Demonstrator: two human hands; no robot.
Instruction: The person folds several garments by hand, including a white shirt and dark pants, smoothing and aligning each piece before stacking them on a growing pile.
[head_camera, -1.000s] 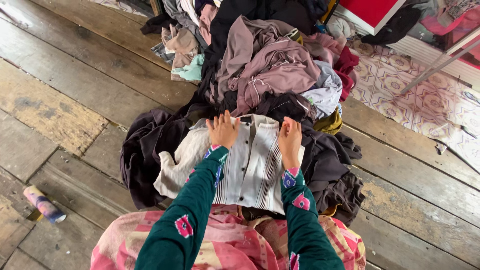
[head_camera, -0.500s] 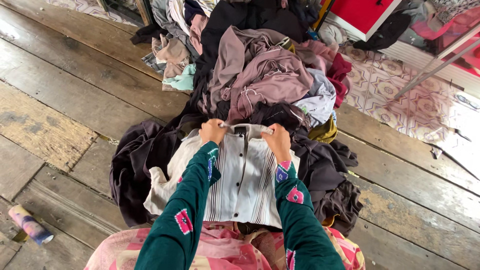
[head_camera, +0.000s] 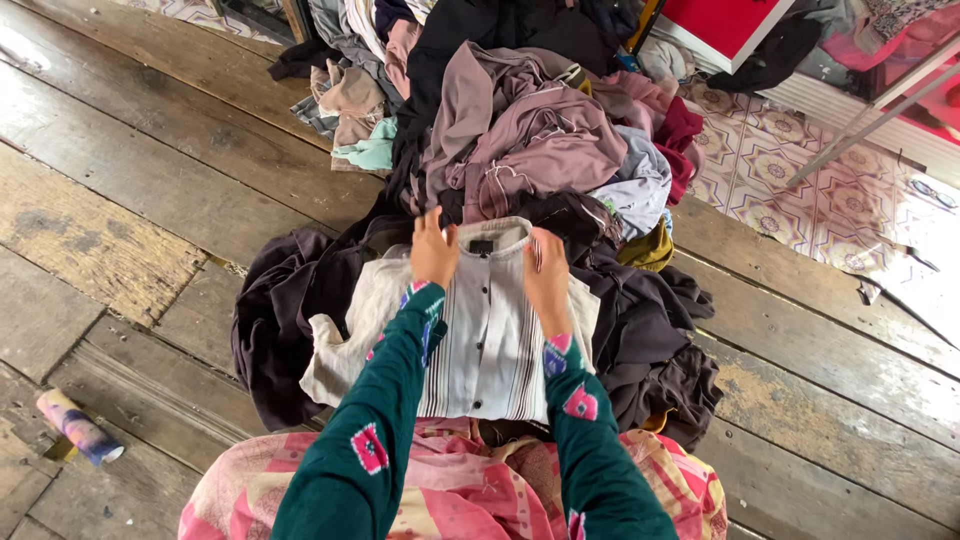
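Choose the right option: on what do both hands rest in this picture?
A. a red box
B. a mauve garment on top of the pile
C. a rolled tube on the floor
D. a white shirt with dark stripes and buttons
D: the left hand and the right hand lie flat, one on each side of the button line, near the collar of the white striped shirt.
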